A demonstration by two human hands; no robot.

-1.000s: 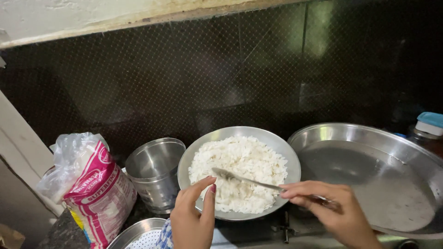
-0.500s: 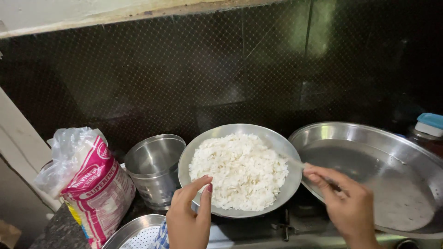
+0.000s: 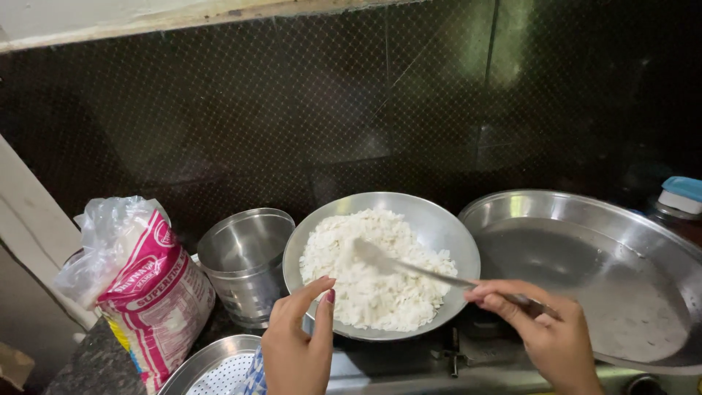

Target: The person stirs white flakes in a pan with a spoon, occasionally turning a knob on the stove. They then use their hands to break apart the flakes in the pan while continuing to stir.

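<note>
One package is in view: a plastic bag (image 3: 142, 292) standing at the far left of the counter, well to the left of the steel bowl of white flakes (image 3: 439, 227) that serves as the landmark here.

- Position: separated from the bowl by a steel canister (image 3: 245, 260), which stands just beside the bag's right edge.
- Shape: a soft, upright pouch, leaning slightly, bulging in its lower half.
- Colours: the top is clear, crumpled film, gathered loosely. The printed front is pink with white lettering, over a white lower panel edged in yellow.

No other packages, signs or screens are visible.
</note>
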